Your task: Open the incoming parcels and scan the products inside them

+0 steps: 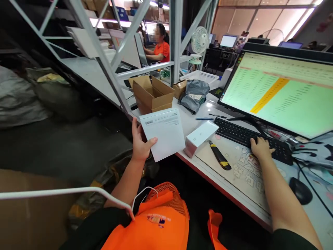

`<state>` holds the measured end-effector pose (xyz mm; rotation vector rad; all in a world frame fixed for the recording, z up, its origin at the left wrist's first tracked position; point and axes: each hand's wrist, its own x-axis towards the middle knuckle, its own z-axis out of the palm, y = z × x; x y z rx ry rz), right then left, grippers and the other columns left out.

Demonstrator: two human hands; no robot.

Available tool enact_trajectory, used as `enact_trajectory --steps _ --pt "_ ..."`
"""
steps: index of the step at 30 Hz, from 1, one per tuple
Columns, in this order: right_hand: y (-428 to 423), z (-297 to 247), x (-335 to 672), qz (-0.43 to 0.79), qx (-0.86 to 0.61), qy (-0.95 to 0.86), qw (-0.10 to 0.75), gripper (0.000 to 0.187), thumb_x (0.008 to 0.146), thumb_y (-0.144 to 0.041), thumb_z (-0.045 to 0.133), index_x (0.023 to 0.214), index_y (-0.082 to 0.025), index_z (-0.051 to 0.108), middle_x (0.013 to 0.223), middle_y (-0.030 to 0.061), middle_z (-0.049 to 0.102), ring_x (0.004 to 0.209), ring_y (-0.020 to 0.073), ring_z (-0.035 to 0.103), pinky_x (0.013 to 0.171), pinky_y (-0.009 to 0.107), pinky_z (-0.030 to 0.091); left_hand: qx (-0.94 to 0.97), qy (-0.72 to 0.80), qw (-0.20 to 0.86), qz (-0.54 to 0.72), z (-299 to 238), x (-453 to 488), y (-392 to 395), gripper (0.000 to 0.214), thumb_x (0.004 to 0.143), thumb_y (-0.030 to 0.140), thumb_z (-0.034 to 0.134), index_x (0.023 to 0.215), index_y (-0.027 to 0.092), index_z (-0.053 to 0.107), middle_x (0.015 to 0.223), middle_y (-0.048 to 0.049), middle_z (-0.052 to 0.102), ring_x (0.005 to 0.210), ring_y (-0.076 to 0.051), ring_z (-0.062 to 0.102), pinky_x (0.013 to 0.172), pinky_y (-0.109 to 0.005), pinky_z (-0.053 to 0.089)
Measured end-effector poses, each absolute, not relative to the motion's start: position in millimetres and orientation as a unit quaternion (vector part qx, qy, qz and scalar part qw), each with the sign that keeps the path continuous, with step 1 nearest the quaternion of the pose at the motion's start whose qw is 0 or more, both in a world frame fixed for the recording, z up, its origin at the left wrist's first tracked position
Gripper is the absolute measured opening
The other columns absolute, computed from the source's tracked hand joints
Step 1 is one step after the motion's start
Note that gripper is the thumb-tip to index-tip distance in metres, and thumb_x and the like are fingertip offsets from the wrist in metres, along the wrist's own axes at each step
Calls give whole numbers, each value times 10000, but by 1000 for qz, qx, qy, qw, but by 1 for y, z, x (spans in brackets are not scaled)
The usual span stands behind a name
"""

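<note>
My left hand grips a white box by its left side, thumb on the printed face. A barcode and small text run along the box's top. The box is tilted, off the desk's front edge. My right hand rests on the black keyboard, fingers spread over the keys. Between the hands, a smaller white box stands on the desk, beside a yellow and black box cutter. Behind the held box sits an open cardboard box.
A monitor showing a spreadsheet stands behind the keyboard, and a mouse lies to its right. A grey plastic parcel and pens are on the desk. Metal rack posts rise behind. A co-worker in orange sits beyond.
</note>
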<state>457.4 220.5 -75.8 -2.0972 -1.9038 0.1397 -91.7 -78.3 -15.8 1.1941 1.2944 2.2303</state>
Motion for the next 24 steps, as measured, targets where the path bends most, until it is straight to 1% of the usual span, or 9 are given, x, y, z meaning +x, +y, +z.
enact_trajectory --steps 5,11,16,19,20,21,22,23,24 --pt "230 -75 448 34 -717 -671 183 797 1037 -600 285 1587 -76 525 1653 288 464 1607 455 311 1240 728 288 415 440 162 780 -4 -92 -110 1215 646 438 1009 1661 383 343 1415 -87 640 1301 -295 652 1050 -377 586" --pt "203 -55 455 24 -722 -664 191 878 988 -665 311 1627 -91 491 1598 403 447 1635 471 271 1154 831 248 419 422 165 787 8 -85 -120 1162 667 439 1001 1643 364 377 1402 -89 657 1302 -298 659 1058 -393 589" --pt "132 -36 501 -49 -688 -656 306 733 948 -644 456 1576 -282 565 1539 334 545 1607 487 315 1118 849 277 451 412 196 767 19 -72 -117 1151 678 457 999 1639 354 373 1456 -90 627 1319 -298 649 1074 -401 572" --pt "85 -25 510 -59 -714 -619 321 662 924 -496 460 1453 -147 653 1472 350 601 1549 511 392 1164 823 280 460 396 201 769 24 -64 -110 1148 638 389 1020 1615 313 422 1461 -78 627 1231 -237 668 1017 -335 581" --pt "75 -24 505 -44 -721 -621 304 641 898 -445 481 1405 -103 675 1457 335 622 1510 500 449 1192 786 307 458 389 200 774 25 -62 -106 1146 600 351 1031 1593 300 459 1449 -66 635 1198 -214 668 1003 -310 579" --pt "70 -24 497 -43 -727 -618 295 596 889 -414 486 1362 -120 699 1449 281 652 1482 458 494 1229 731 322 455 379 201 780 24 -60 -102 1142 549 312 1040 1560 292 508 1423 -49 650 1166 -195 665 992 -290 575" --pt "71 -25 487 -28 -728 -626 279 562 893 -386 498 1339 -118 709 1455 251 659 1467 431 511 1247 699 328 451 370 206 786 22 -58 -98 1135 491 274 1041 1519 293 560 1390 -30 668 1142 -183 659 985 -276 572" --pt "76 -26 477 19 -722 -646 249 559 918 -334 490 1368 -62 679 1507 280 609 1498 436 465 1262 705 299 444 364 215 790 19 -56 -94 1120 436 233 1031 1472 304 611 1349 -9 686 1127 -177 654 979 -269 571" --pt "86 -28 466 38 -717 -655 235 530 941 -305 491 1372 -57 675 1523 274 598 1506 420 457 1271 686 301 434 362 227 793 16 -54 -91 1103 388 196 1011 1424 327 657 1301 12 704 1108 -176 651 969 -268 574"
